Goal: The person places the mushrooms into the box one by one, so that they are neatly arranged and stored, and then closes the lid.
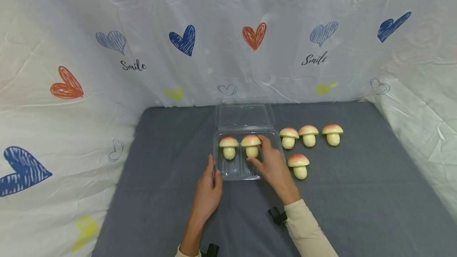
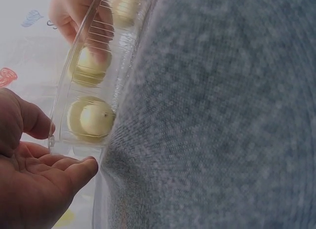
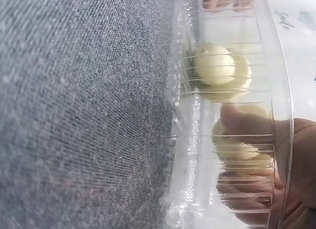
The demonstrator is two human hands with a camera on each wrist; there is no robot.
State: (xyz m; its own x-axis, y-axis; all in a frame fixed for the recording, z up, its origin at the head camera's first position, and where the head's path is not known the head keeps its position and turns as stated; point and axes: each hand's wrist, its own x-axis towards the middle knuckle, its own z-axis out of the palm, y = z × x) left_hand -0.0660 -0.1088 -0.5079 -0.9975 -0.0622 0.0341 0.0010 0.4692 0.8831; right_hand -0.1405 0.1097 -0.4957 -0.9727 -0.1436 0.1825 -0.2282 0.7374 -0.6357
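A clear plastic clamshell container [image 1: 232, 175] lies on the grey cloth, its lid [image 1: 244, 116] folded back. Inside stand two toy mushrooms side by side, with red-tinged caps and pale stems. My left hand [image 1: 208, 191] holds the container's near left corner, thumb at the rim [image 2: 54, 120] and fingers along the outer side. Over the container's right part, my right hand [image 1: 273, 167] grips the right-hand mushroom [image 1: 251, 141] between thumb and fingers. The left-hand mushroom [image 1: 229, 148] stands apart from both hands. Through the clear wall, the right thumb [image 3: 242, 120] shows against the gripped mushroom.
Three more mushrooms stand in a row right of the container, the farthest mushroom [image 1: 333, 134] at the row's right end. Another mushroom [image 1: 299, 165] is nearer, beside the right wrist. A white curtain [image 1: 214, 3] with printed hearts hangs behind the table.
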